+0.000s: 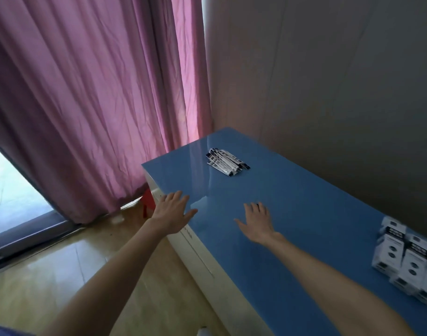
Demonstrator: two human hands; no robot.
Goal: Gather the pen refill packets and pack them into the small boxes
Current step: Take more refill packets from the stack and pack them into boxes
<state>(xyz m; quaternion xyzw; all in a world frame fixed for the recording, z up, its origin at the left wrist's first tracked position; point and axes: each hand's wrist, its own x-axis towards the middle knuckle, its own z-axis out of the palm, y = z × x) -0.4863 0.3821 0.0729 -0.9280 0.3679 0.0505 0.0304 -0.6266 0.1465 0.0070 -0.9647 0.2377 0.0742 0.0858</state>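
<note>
Both hands extended forward, palms down, fingers straight and spread, holding nothing. Left hand (171, 212) over the left edge of the blue desk (304, 214), fingertips reaching above the desk top, heel of the palm out past the edge. Right hand (257, 223) fully over the desk top, apart from the left hand; contact with the surface cannot be told for either.

Pen refill packets (227, 161) lying in a loose overlapping pile on the desk, well ahead of both hands, slightly nearer the line of the right hand, close to the far corner. No contact between packets and hands.

Small boxes (408, 260), white with black print, standing grouped together on the desk, well off to the right of the right hand and nearer the body, beside the right forearm; blurred at the frame edge, count not determinable.

Pink curtain (86, 105) hanging ahead and to the left of the left hand. Grey wall (340, 81) beyond the desk, ahead and right of the right hand. Wooden floor (62, 275) below the left forearm.
</note>
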